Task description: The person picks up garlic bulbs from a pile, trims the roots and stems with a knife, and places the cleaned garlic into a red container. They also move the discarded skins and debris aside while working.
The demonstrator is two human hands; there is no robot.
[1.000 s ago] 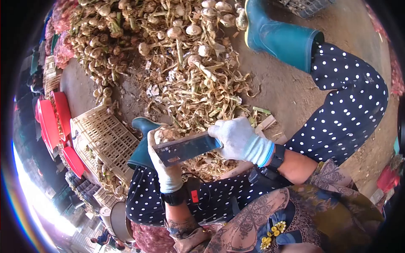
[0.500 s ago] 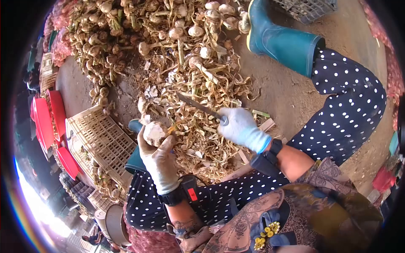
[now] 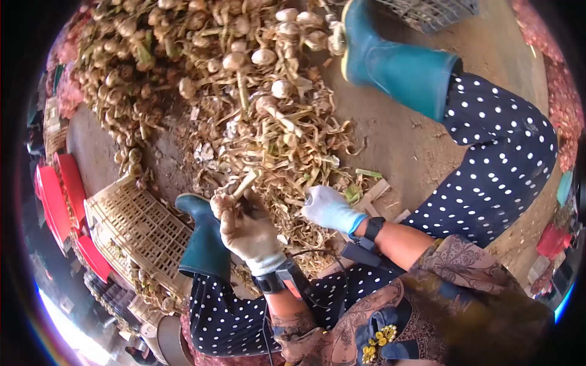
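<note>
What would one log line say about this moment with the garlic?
left hand: grips garlic bulb by stem | right hand: on trimmings pile, knife unseen | crate: beside left boot

Bright daylight, hard and overhead; short dark shadows under the garlic heap (image 3: 201, 67). Blown-out glare with a rainbow fringe at lower left edge. Strong fisheye bending, black vignette round the circle. Centre sharp; rim soft and smeared, slight motion blur.

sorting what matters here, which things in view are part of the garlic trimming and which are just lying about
In use:
left hand holding a garlic bulb
right hand
garlic pile
cut stalks

Lying about:
beige crate
red trays
grey crate
</note>
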